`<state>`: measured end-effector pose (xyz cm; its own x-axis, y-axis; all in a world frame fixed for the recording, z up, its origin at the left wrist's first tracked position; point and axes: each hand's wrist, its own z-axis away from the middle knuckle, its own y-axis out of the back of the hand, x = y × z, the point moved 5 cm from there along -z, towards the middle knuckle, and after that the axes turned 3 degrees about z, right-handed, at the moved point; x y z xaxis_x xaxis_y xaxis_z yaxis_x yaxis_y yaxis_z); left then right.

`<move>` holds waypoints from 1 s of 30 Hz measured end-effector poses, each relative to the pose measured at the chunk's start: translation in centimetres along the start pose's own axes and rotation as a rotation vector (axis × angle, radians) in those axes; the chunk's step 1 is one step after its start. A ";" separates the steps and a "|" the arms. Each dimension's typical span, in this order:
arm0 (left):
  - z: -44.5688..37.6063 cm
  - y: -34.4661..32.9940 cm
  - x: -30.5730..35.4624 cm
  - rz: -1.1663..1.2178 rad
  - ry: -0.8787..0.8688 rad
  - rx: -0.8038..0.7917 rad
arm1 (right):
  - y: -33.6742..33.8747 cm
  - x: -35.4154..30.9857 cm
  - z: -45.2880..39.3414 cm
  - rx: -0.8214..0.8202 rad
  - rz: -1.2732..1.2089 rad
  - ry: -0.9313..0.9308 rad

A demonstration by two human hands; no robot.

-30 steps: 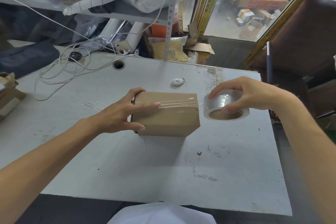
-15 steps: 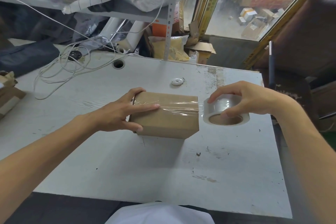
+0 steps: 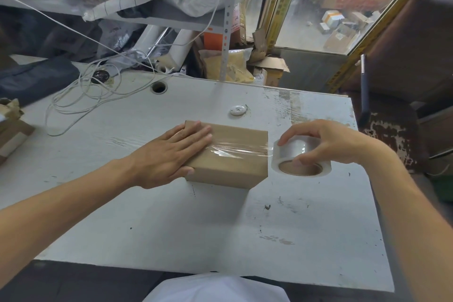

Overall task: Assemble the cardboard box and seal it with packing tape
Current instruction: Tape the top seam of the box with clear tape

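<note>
While the cardboard box [image 3: 228, 154] lies near the middle of the white surface [image 3: 171, 216], it is pressed down by the left hand [image 3: 169, 154], whose fingers are laid straight and flat over the left part of the top, with the thumb against the near side wall. The box is made of plain brown cardboard, rectangular and low, with sharp edges and a matte face. Its long axis runs from left to right, slightly turned, so that the right near corner points toward the person. A strip of clear, shiny tape [image 3: 240, 152] is stretched along this axis over the top seam; small wrinkles and reflections are seen in it. At the right edge of the box the strip passes directly to the tape roll [image 3: 301, 157], which is held just beside the box. The roll is round, of glossy transparent film on a brown cardboard core, and its open hole is turned toward the camera. It is gripped by the right hand [image 3: 326, 142] from above, the grip being closed on it with curled fingers over the far side and the thumb on the near rim. The surface is painted white, scratched and stained.
</note>
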<state>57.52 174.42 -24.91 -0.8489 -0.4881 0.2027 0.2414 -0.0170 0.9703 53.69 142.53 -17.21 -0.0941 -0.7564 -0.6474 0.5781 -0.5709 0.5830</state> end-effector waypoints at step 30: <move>-7.6 2.0 3.6 -0.051 0.678 -0.003 | -0.4 2.2 -0.9 0.037 0.049 -0.041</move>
<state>58.52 166.04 -23.23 -0.3770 -0.9258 0.0276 0.2105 -0.0567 0.9759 53.98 141.32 -19.29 -0.1003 -0.7956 -0.5974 0.5529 -0.5438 0.6314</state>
